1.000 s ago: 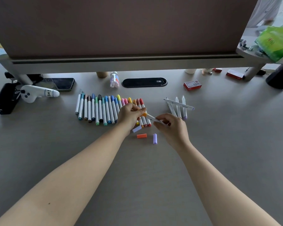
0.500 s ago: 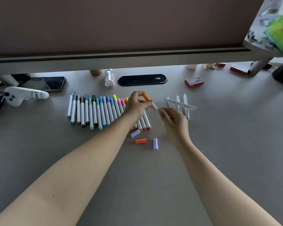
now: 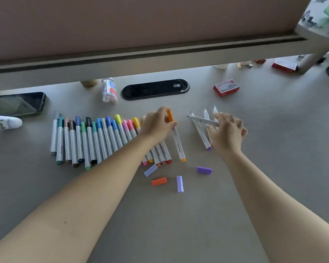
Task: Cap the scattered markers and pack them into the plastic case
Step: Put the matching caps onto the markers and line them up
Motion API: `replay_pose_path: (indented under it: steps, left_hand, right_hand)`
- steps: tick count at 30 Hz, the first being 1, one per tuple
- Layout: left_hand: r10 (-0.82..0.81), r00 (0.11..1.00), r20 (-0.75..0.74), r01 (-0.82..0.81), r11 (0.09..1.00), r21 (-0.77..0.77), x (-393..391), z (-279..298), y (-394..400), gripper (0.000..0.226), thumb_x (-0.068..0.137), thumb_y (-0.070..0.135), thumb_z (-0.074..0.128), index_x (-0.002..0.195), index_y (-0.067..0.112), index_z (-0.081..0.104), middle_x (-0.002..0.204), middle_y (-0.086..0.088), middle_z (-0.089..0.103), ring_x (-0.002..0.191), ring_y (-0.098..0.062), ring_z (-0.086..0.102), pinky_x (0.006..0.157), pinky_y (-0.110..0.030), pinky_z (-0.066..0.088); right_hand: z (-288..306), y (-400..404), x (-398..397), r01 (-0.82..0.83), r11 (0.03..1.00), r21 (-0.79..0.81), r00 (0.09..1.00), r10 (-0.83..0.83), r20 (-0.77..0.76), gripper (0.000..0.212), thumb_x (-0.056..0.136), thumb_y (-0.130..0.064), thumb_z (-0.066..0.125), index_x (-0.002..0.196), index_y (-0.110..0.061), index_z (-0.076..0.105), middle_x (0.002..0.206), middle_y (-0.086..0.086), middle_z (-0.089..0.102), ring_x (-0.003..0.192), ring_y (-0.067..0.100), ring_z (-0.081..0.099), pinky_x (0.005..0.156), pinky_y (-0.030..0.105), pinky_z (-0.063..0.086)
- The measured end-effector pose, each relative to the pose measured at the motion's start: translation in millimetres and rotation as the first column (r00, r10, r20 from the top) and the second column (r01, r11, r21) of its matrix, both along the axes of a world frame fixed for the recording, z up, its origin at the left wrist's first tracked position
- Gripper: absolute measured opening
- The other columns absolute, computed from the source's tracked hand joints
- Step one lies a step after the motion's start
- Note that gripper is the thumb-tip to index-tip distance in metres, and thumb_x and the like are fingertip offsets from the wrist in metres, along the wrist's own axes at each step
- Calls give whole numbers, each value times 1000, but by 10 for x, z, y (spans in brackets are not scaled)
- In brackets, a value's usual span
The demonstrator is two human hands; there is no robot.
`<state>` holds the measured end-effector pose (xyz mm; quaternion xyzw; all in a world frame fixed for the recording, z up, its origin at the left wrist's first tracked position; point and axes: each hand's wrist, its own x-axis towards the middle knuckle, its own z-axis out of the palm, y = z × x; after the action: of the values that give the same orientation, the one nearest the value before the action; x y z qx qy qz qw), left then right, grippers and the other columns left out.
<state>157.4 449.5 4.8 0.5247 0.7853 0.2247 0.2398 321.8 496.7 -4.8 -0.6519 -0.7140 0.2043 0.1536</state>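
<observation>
A row of capped markers [image 3: 95,139] lies side by side on the desk. My left hand [image 3: 158,124] grips the orange-capped marker [image 3: 177,141] near its cap, at the row's right end, with its tail on the desk. Right of it lie several uncapped markers [image 3: 201,133]. My right hand [image 3: 226,131] is over them, its thumb and fingers pinching the end of the one lying crosswise [image 3: 201,120]. Loose caps sit nearer me: pale blue-violet [image 3: 150,170], orange [image 3: 159,181], lavender [image 3: 179,184] and purple [image 3: 204,170]. No plastic case is in view.
A phone [image 3: 17,104] and a white controller [image 3: 4,124] lie at the far left. Behind the markers are a small bottle [image 3: 109,90], a black oval cable port [image 3: 155,89] and a red box [image 3: 226,89]. A partition [image 3: 160,25] closes the back.
My left hand carried the capped orange marker away from my right hand and set it at the row's right end. My right hand let go and moved right onto the uncapped markers.
</observation>
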Motion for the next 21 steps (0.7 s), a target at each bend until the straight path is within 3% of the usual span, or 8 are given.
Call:
replay_pose_path:
  steps: [3,6,9,12,14,16,18,21]
  left_hand:
    - [-54,985,-165,51,999,-19,-26,-75,22,50,90,34,51,134,12,39,130,-10,51,125,-28,39,104,-41,28]
    - [-100,966,-238,95,995,-30,-58,-113,4,50,90,34,52,133,11,41,135,-10,47,129,-27,35,105,-40,27]
    - [-92,973,-211,92,996,-13,-77,-91,-55,49,89,31,54,132,11,42,136,-11,45,130,-28,32,106,-40,27]
    - [-87,983,-161,90,996,12,-73,-35,-199,43,89,29,54,128,11,48,134,-10,48,130,-28,34,105,-38,28]
    - [-95,988,-119,99,995,29,-60,1,-345,39,88,27,56,124,10,52,131,-10,52,127,-26,38,104,-36,30]
    - [-104,991,-88,108,993,43,-38,28,-525,37,86,24,59,120,9,55,128,-9,55,124,-24,43,103,-34,32]
    - [-107,992,-70,110,993,47,-10,36,-719,35,84,22,62,116,8,58,123,-8,58,119,-23,47,100,-31,35]
    - [-88,993,-81,93,994,59,28,7,-985,30,83,21,64,110,8,62,113,-8,61,111,-22,51,95,-30,36]
  right_hand:
    - [-43,29,-11,24,1000,4,1000,-24,6,29,89,-17,50,115,-19,61,130,1,50,125,25,31,97,34,21]
    - [-25,20,-40,34,999,19,999,-34,-8,23,88,-18,53,109,-17,63,125,3,53,123,25,33,95,35,22]
    - [38,-47,-53,16,1000,20,1000,-15,-22,22,88,-18,53,108,-17,63,115,5,59,116,26,43,93,34,25]
    - [125,-186,-54,-25,999,-46,982,16,-186,18,85,-17,57,101,-14,64,90,0,65,96,25,56,90,34,37]
    - [174,-294,-41,-54,992,-118,945,12,-326,14,84,-15,59,97,-13,64,72,-10,56,73,18,55,70,24,43]
    - [209,-399,-34,-84,983,-166,913,10,-408,9,84,-14,59,93,-16,62,67,-14,51,63,10,49,55,14,37]
    - [243,-503,-34,-121,974,-194,893,21,-449,8,84,-13,59,88,-19,59,67,-14,52,65,11,49,56,15,37]
    - [272,-633,-25,-145,960,-239,859,2,-512,12,83,-10,60,75,-20,57,67,-7,59,70,17,55,65,27,43]
